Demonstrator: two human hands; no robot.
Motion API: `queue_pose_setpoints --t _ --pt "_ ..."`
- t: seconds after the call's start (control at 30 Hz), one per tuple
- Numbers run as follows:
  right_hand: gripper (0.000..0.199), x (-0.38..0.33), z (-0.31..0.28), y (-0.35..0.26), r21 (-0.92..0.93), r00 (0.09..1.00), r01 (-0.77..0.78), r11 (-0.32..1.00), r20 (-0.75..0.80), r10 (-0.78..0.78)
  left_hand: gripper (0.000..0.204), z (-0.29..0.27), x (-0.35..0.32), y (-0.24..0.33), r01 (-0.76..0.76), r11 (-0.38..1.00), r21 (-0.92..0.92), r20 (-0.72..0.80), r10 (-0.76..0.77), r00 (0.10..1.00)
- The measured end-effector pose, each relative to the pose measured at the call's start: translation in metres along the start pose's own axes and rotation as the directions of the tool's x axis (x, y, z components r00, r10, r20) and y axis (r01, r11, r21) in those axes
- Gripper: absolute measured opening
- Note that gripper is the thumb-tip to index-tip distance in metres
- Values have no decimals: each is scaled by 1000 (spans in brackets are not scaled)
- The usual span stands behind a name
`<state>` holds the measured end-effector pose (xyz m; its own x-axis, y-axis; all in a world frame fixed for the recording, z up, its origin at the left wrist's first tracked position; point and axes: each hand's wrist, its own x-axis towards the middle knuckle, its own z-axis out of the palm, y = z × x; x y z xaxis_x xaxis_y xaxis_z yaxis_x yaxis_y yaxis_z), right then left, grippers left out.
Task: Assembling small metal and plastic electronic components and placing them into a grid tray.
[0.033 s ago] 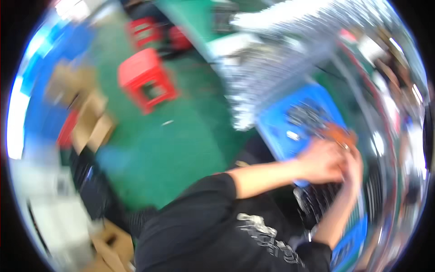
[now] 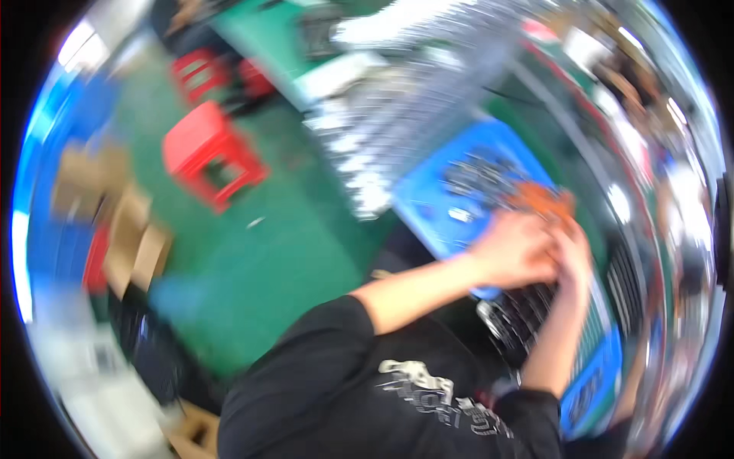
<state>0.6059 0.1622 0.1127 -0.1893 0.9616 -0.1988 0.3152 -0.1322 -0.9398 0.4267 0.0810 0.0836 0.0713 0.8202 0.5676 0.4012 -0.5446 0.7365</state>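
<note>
My left hand (image 2: pixel 511 246) and my right hand (image 2: pixel 575 258) meet over the near right side of a blue tray (image 2: pixel 424 182). Both have their fingers curled in against each other; whatever is between them is hidden and blurred. Just beyond the fingertips, small orange pieces (image 2: pixel 539 200) lie at the tray's right side. Beside these is a heap of small dark metal parts (image 2: pixel 478 177). A little white piece (image 2: pixel 459 215) rests on the tray nearer to my left forearm.
Left of the tray, rows of shiny silvery parts (image 2: pixel 397 115) cover a table. Below my hands sits a dark ridged rack (image 2: pixel 524 317), with a blue bin (image 2: pixel 592 386) at lower right. A red stool (image 2: pixel 202 141) stands on the green floor; cardboard boxes (image 2: pixel 126 237) are further left.
The whole view has swung, so stool, table and tray appear farther left. My hands stay together over the tray's edge, with no clear change in their grip.
</note>
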Motion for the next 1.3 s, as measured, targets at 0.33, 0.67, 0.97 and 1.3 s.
queue_pose_setpoints --t 0.33,0.67,0.97,1.3 --pt "42 -28 -1 -20 -28 963 19 999 -269 -25 26 -5 6 -29 175 870 461 -40 -176 984" --pt "40 -46 21 -25 -77 941 83 994 -323 -103 36 7 76 -33 -39 980 197 -27 45 999" --pt "41 -41 -16 -18 296 948 131 946 -317 -32 44 3 57 -44 0 876 482 105 -57 993" --pt "16 57 -125 -5 804 895 205 558 -385 226 72 -15 10 -23 -62 825 562 419 -219 881"
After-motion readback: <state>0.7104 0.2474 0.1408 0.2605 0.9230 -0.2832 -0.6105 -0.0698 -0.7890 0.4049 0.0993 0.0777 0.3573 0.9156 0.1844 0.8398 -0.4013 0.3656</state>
